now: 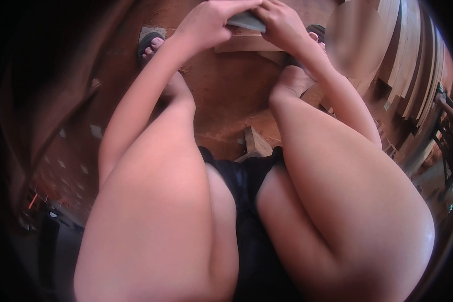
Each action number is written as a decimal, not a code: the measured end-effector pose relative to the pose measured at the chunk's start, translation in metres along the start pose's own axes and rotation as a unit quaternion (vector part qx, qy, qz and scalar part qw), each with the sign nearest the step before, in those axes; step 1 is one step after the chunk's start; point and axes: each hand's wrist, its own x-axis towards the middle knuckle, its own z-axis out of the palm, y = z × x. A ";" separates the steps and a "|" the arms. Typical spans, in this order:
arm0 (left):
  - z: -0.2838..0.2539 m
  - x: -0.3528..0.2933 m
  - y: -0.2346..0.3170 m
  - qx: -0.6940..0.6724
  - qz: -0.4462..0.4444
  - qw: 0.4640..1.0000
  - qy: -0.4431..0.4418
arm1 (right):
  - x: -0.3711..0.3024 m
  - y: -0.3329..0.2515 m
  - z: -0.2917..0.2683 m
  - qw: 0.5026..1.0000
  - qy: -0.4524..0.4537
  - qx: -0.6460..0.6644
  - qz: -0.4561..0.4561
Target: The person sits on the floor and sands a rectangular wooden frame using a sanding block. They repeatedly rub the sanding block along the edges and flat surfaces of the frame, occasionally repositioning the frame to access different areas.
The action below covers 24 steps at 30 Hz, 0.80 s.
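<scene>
At the top edge, both hands meet around a flat grey slab-like piece (pixel 247 21) whose kind I cannot make out. My left hand (pixel 205 24) closes on its left side, with one finger reaching across toward the other hand. On the opposite side, my right hand (pixel 285 24) is closed with bent fingers against the piece. The upper part of the piece lies behind the fingers and beyond the picture's edge. Just below the hands, a pale wooden board (pixel 246 44) lies on the reddish-brown ground between my sandalled feet.
Long curved-looking planks (pixel 405 55) are stacked at the right. A wooden block (pixel 256 144) sits on the ground between my bent legs. My left sandal (pixel 147 44) stands beside the left forearm. Dark cloth-like folds (pixel 50 100) fill the left side.
</scene>
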 end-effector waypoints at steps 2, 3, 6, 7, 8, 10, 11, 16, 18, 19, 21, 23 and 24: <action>0.007 -0.020 -0.002 -0.009 0.009 1.000 0.004 | -0.009 -0.007 -0.004 0.998 -0.040 -0.003 -0.041; 0.012 -0.029 -0.002 -0.007 0.034 0.999 0.021 | -0.012 -0.011 -0.006 0.998 -0.032 0.016 -0.052; 0.017 -0.049 0.004 0.015 0.075 0.997 0.016 | -0.026 -0.026 -0.007 0.995 -0.033 0.049 -0.076; 0.019 -0.054 0.004 0.036 0.088 0.995 0.010 | -0.031 -0.029 -0.008 0.994 -0.051 0.050 -0.080; 0.018 -0.056 0.008 0.058 0.100 0.993 0.004 | -0.033 -0.031 -0.009 0.994 -0.050 0.057 -0.075; 0.016 -0.055 0.012 0.057 0.106 0.993 -0.002 | -0.037 -0.032 -0.011 0.994 -0.048 0.069 -0.064; 0.016 -0.054 0.014 0.048 0.105 0.993 -0.006 | -0.037 -0.031 -0.014 0.993 -0.078 0.071 -0.052; 0.014 -0.042 0.013 0.022 0.099 0.994 0.035 | -0.018 -0.011 -0.028 0.993 -0.077 0.057 -0.072; -0.001 -0.016 0.012 0.038 0.114 0.991 0.064 | 0.000 -0.002 -0.032 0.998 -0.025 0.020 -0.048; -0.004 -0.004 0.005 0.041 0.099 0.991 0.085 | 0.007 -0.001 -0.038 0.998 -0.025 0.047 -0.015; -0.011 0.014 -0.015 0.072 0.119 0.985 0.106 | 0.026 -0.002 -0.036 0.996 0.029 0.081 0.026; -0.012 0.043 -0.013 0.082 0.174 0.971 0.145 | 0.035 0.018 -0.032 0.995 0.061 0.058 0.059; -0.004 0.042 -0.016 0.091 0.171 0.973 0.123 | 0.025 0.028 -0.021 0.997 0.059 0.028 0.039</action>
